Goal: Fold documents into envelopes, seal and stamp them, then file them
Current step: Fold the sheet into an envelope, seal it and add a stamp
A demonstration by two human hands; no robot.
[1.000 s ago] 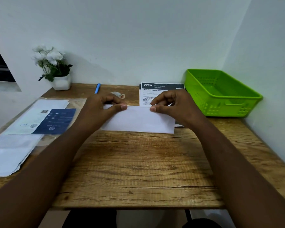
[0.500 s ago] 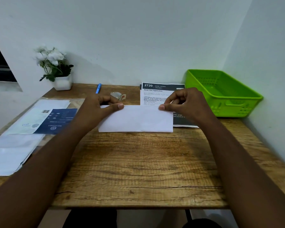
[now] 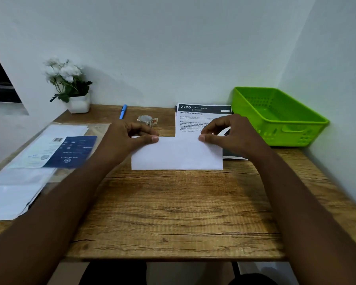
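Observation:
A folded white document (image 3: 177,154) lies flat on the wooden desk (image 3: 173,206), in the middle toward the back. My left hand (image 3: 127,138) pinches its upper left edge between thumb and fingers. At the upper right edge my right hand (image 3: 230,133) pinches the sheet the same way. A stack of envelopes and papers (image 3: 25,177), one with a dark blue print, lies at the desk's left side. A roll of stamps (image 3: 147,120) sits behind my left hand.
A green plastic basket (image 3: 280,118) stands at the back right against the wall. A printed instruction sheet (image 3: 201,118) lies behind the folded document. A blue pen (image 3: 123,111) and a white pot of flowers (image 3: 70,87) are at the back left.
My hands have slid apart along the document's top edge, the right one moving right. The stamp roll, hidden a second ago, now shows behind my left hand.

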